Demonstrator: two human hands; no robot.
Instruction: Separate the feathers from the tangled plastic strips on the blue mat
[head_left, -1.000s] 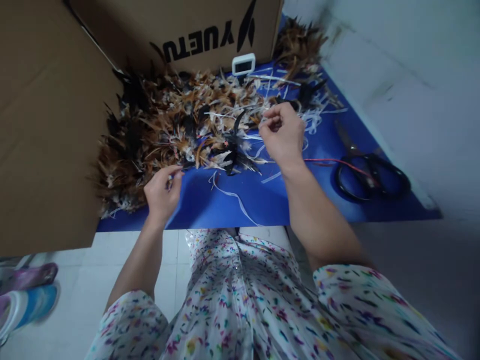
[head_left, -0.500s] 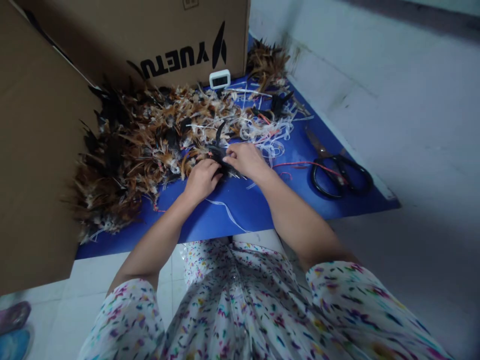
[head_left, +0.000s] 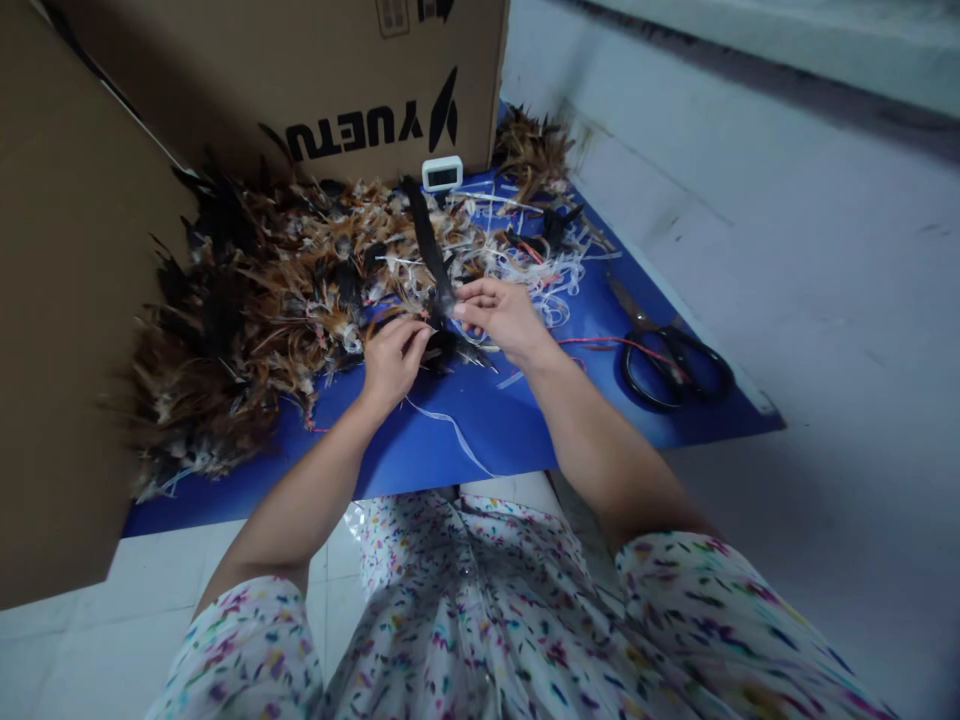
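A long black feather [head_left: 427,235] points up and away from me, its downy base pinched in the fingers of my right hand [head_left: 504,318]. My left hand [head_left: 395,358] is closed in a pinch just left of that base; whatever sits between its fingertips is too small to make out. Beneath and between both hands lie more black feathers [head_left: 457,347] with pale quills toward the right. A large heap of brown and black feathers [head_left: 300,260] spreads behind and left of my left hand. Thin white ribbon [head_left: 450,420] runs from near my left hand toward the table's front edge.
Black-handled scissors [head_left: 667,365] and a red cord [head_left: 600,341] lie at the right on the blue table [head_left: 517,440]. Tangled white ribbon [head_left: 551,275] lies beyond my right hand. A small white clock [head_left: 442,173] stands before a cardboard box [head_left: 352,80]. Another cardboard panel [head_left: 67,300] borders the left.
The long black feather now stands out in my right hand, lifted off the dark feathers. My hands have drawn slightly apart, and the view has shifted a little.
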